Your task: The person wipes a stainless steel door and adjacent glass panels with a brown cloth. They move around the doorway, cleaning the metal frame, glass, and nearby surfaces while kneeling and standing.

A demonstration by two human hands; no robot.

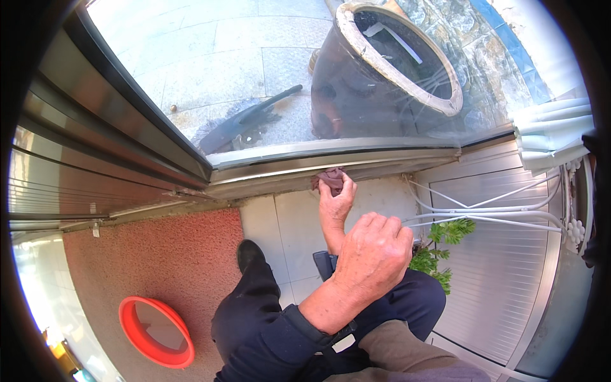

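Note:
My right hand [337,203] pinches a crumpled mauve cloth [330,179] between thumb and fingers. The cloth touches the ledge below the metal bottom frame [267,173] of a large glass pane. Closer to the camera, my left hand [374,250] is curled into a fist, back upward, above my bent knee. Its palm side is hidden, and I see nothing in it. A dark device [324,265] shows by my right wrist, partly behind my left forearm.
An orange-red basin [125,324] holding water stands on a reddish mat [157,262] at left. White metal rods of a stand [501,208] and a green plant [432,262] are at right. Beyond the glass are a large glazed jar [329,90] and a broom [253,114].

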